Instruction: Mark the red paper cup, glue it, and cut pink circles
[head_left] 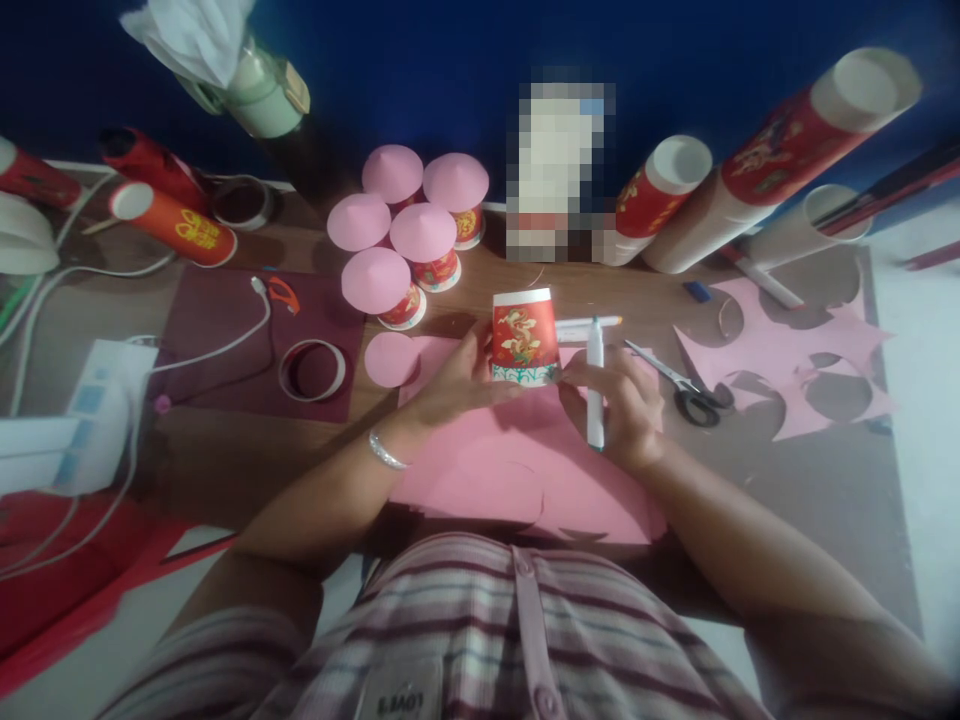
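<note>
My left hand (450,385) grips the side of a red and white paper cup (525,338) that stands upside down on a pink paper sheet (517,465). My right hand (619,405) is closed around a white marker pen (595,385), its tip close to the cup's rim. A bracelet sits on my left wrist. A pink paper circle (390,358) lies just left of the sheet.
Several cups topped with pink paper cones (409,235) stand behind. Scissors (682,388) and cut pink paper scraps (795,365) lie to the right. Tape rolls (311,370), cup stacks (780,150), cables and a white box (82,410) surround the wooden table.
</note>
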